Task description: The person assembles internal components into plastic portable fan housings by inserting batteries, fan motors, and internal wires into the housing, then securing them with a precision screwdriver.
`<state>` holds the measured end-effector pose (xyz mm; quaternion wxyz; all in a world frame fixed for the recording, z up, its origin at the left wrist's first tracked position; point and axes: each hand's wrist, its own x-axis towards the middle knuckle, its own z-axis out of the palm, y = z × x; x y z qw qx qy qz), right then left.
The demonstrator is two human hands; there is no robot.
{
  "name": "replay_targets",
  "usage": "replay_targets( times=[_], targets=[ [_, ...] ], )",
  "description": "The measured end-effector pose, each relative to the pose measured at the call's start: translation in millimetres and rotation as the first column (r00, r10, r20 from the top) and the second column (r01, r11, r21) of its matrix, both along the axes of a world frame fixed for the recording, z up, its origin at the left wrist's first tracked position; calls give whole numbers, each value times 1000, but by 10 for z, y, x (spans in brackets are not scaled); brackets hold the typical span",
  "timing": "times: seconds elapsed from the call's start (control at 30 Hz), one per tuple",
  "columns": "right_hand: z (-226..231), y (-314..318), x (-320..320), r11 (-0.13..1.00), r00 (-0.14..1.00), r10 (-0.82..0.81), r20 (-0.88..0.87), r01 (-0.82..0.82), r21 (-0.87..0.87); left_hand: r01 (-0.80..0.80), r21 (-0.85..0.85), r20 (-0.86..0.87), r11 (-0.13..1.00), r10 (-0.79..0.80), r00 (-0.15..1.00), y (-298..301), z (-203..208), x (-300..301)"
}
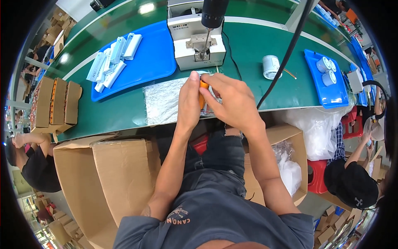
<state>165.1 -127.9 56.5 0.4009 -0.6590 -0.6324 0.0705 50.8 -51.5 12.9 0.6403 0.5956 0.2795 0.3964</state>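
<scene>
My left hand (pixel 190 101) and my right hand (pixel 236 99) meet over the near edge of the green bench. Between them they grip a small orange part (pixel 202 93), mostly hidden by the fingers; its exact kind cannot be made out. Thin wires seem to show beneath it. Just beyond my fingertips stands a white screw feeder (pixel 188 52). A black electric screwdriver (pixel 213 16) hangs over it, its bit pointing down at the feeder's front. Under my left hand lies a silvery, crinkled sheet (pixel 161 103).
A blue tray (pixel 153 54) at left holds several white-and-blue packages (pixel 108 62). A white round part (pixel 271 67) with a wire stands right, near another blue tray (pixel 333 97). A black cable (pixel 286 62) crosses the bench. Cardboard boxes (pixel 124 174) flank my legs; people sit on both sides.
</scene>
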Motion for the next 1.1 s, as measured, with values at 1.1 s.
replay_targets(
  times=[1.1],
  targets=[
    [0,-1016,523,798,911,94,-401,172,577,-12,61,347,998,-10,938,199,-30,-276]
  ],
)
